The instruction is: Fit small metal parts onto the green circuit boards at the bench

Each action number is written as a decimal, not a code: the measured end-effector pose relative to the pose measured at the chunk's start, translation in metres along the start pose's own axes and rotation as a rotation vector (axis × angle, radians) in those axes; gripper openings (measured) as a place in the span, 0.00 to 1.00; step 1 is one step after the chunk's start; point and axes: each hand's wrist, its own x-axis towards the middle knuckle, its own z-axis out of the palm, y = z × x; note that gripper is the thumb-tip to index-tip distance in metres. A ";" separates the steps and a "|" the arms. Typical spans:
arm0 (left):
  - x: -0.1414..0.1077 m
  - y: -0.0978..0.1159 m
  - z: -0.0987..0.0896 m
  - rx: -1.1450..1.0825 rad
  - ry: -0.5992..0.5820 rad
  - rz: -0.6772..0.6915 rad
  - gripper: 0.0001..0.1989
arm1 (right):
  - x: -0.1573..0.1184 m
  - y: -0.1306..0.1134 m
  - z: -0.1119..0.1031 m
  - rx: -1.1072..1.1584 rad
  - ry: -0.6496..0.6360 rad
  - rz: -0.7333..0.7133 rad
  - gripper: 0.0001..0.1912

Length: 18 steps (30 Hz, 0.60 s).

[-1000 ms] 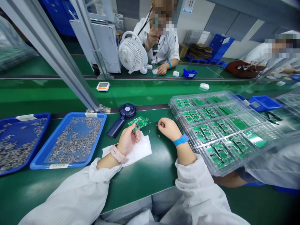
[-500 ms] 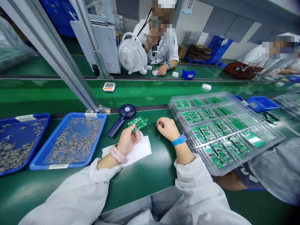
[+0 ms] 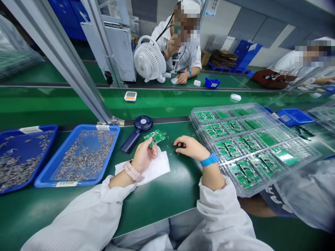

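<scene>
Left hand (image 3: pixel 143 156) pinches a green circuit board (image 3: pixel 155 137); curled right hand (image 3: pixel 190 147), working close, could knock loose metal parts (image 3: pixel 170 153) astray.

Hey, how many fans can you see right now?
2. A navy handheld fan lies on the green bench beside the circuit board in the left hand; a white desk fan stands across the conveyor, beside a co-worker. Others could be hidden.

Small rectangular green circuit board (image 3: pixel 155 137), tilted, gripped at its lower edge in the left hand (image 3: pixel 143 155). Tiny silvery metal parts (image 3: pixel 170 153) scattered loose on the green bench mat (image 3: pixel 167 188), just beside the board and near the right hand (image 3: pixel 190 147).
</scene>
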 end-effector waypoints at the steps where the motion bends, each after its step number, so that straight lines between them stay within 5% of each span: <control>1: 0.000 0.000 0.000 -0.001 -0.001 0.002 0.26 | -0.002 0.001 -0.001 -0.016 -0.043 -0.012 0.13; 10: 0.000 0.000 -0.001 0.018 -0.006 -0.004 0.26 | -0.007 0.010 0.002 -0.060 -0.105 0.006 0.19; 14: 0.000 0.001 0.000 0.012 -0.002 -0.003 0.26 | -0.004 0.006 0.003 -0.053 -0.126 -0.008 0.09; 18: 0.000 0.001 0.001 0.005 -0.004 -0.005 0.26 | -0.004 0.001 0.002 -0.028 -0.027 0.047 0.08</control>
